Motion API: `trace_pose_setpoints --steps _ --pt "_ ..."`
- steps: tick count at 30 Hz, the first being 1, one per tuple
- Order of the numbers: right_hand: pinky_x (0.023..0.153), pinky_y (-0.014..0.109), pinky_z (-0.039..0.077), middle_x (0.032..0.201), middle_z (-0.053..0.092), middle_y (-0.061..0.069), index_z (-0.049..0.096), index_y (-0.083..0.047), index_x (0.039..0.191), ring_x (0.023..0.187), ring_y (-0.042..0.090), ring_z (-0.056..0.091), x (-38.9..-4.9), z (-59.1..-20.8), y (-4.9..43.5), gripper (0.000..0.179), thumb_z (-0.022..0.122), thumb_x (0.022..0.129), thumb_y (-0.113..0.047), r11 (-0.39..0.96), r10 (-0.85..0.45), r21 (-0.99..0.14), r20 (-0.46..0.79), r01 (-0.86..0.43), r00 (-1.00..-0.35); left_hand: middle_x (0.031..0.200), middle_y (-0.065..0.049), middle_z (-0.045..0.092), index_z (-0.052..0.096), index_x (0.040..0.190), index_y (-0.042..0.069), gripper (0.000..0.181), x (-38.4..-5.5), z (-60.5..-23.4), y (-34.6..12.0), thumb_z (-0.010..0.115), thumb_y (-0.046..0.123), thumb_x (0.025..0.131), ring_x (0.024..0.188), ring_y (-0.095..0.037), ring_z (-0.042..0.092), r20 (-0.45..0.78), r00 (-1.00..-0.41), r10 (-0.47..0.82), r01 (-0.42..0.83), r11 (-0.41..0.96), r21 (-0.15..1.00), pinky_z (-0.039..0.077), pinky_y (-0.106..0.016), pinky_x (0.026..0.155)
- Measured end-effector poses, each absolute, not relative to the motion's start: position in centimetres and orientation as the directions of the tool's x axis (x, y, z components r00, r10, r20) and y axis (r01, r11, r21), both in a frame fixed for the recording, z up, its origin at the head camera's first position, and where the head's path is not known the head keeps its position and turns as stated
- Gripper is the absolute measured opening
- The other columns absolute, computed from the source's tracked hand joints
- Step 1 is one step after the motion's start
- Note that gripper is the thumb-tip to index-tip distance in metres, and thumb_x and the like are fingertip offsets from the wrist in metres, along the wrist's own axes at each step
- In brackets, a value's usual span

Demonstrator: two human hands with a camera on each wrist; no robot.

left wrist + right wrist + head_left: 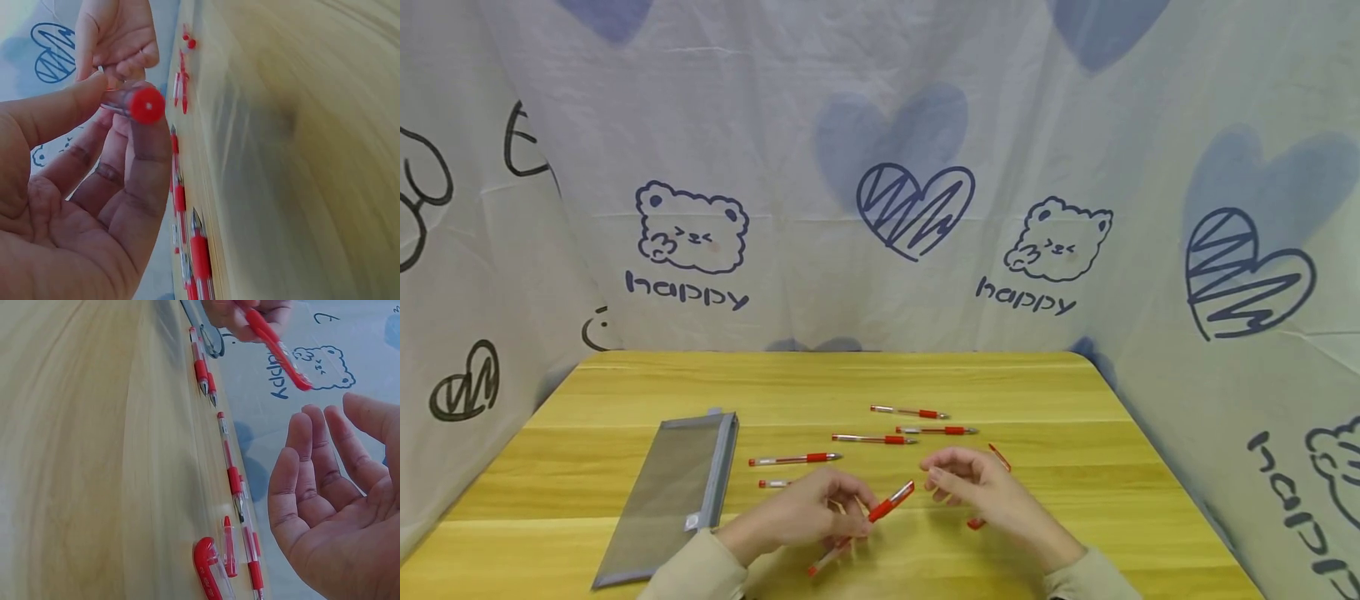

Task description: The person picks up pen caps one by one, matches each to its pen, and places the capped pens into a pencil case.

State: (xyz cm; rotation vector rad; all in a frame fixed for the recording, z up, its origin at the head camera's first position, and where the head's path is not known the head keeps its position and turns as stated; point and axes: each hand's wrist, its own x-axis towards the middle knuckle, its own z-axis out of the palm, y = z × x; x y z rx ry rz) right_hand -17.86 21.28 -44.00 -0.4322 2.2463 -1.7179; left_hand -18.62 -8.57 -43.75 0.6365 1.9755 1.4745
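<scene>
My left hand point(812, 512) pinches a red gel pen point(895, 498) between thumb and fingers. The pen slants up to the right, its red cap on and its red end plug point(148, 105) facing the left wrist camera. Just right of the cap is my right hand point(988, 492), fingers spread and slightly bent, holding nothing; a gap separates it from the pen in the right wrist view. Beneath and beside that hand lie loose red pen caps point(212, 569), partly hidden by it in the head view.
Several uncapped red pens, among them one pen point(795, 459) near my left hand and another pen point(910, 412) farther back, lie on the wooden table point(1075, 533). A grey zip pouch point(662, 492) lies flat at the left. Printed cloth point(805, 283) hangs around the table.
</scene>
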Motion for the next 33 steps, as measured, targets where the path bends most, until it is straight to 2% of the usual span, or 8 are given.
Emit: trace_pose_setpoints --steps 6,18,27,33 --pt "0.089 0.034 0.062 0.116 0.074 0.021 0.06 0.011 0.135 0.097 0.017 0.073 -18.0 -44.3 21.9 0.044 0.064 0.109 -0.025 0.24 -0.406 -0.967 -0.019 -0.086 -0.914 0.085 -0.001 0.073 0.074 0.111 -0.004 0.014 -18.7 -43.8 -9.3 0.074 0.005 0.1 0.063 -0.012 0.056 -0.148 -0.694 0.704 0.111 0.308 0.945 0.047 -0.024 0.057" --pt "0.087 0.033 0.061 0.113 0.075 0.011 0.057 0.012 0.137 0.098 0.016 0.072 -18.0 -44.1 22.8 0.047 0.063 0.11 -0.025 0.22 -0.401 -0.974 -0.035 -0.06 -0.916 0.086 -0.005 0.074 0.076 0.104 0.002 0.01 -18.8 -43.8 -10.3 0.078 0.001 0.094 0.071 -0.012 0.059 -0.128 -0.713 0.689 0.23 0.403 0.886 0.047 -0.024 0.063" --pt "0.087 0.03 0.06 0.114 0.075 0.009 0.056 0.013 0.138 0.098 0.016 0.072 -17.6 -44.3 23.4 0.048 0.063 0.11 -0.025 0.198 -0.386 -0.98 -0.048 -0.032 -0.921 0.083 -0.002 0.071 0.077 0.101 0.007 0.011 -18.9 -43.9 -11.0 0.082 0.004 0.091 0.072 -0.013 0.062 -0.12 -0.746 0.655 0.268 0.46 0.847 0.047 -0.024 0.063" --pt "0.085 0.031 0.061 0.111 0.072 0.003 0.058 0.009 0.138 0.099 0.018 0.071 -17.4 -44.5 23.8 0.046 0.063 0.11 -0.027 0.175 -0.367 -0.984 -0.089 0.025 -0.926 0.081 0.001 0.069 0.077 0.097 0.008 0.009 -18.9 -43.9 -11.4 0.082 0.004 0.092 0.072 -0.011 0.059 -0.105 -0.748 0.655 0.34 0.515 0.787 0.047 -0.025 0.065"
